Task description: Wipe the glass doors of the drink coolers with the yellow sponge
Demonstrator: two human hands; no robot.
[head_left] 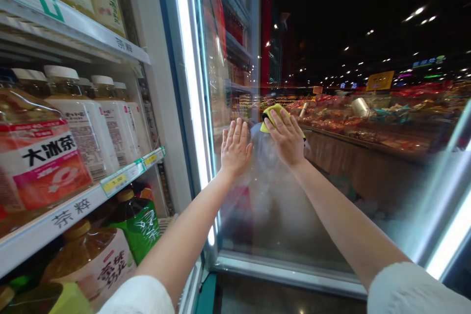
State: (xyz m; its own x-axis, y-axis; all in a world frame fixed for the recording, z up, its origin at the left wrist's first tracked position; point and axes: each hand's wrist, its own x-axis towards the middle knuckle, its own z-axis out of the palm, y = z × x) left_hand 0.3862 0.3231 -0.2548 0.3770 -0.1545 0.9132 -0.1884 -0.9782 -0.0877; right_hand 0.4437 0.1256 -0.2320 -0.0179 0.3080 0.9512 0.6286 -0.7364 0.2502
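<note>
Pressed under the fingers of my right hand (289, 140) is a yellow cleaning cloth (276, 109) with a dark patch on its edge, against the glass door (279, 216) of a drinks cooler. My left hand (236, 146) lies flat near the hinge side of the same glass, fingers stretched out and holding nothing. A hazy, fogged area covers the lower glass below both hands. The part of the cloth beneath my right palm is hidden.
On the left, cooler shelves (121, 184) hold several bottles, among them a large iced tea bottle (44, 157) and a green-labelled bottle (140, 225). A bright light strip (191, 73) runs beside the door. Beyond the glass are store displays (353, 120).
</note>
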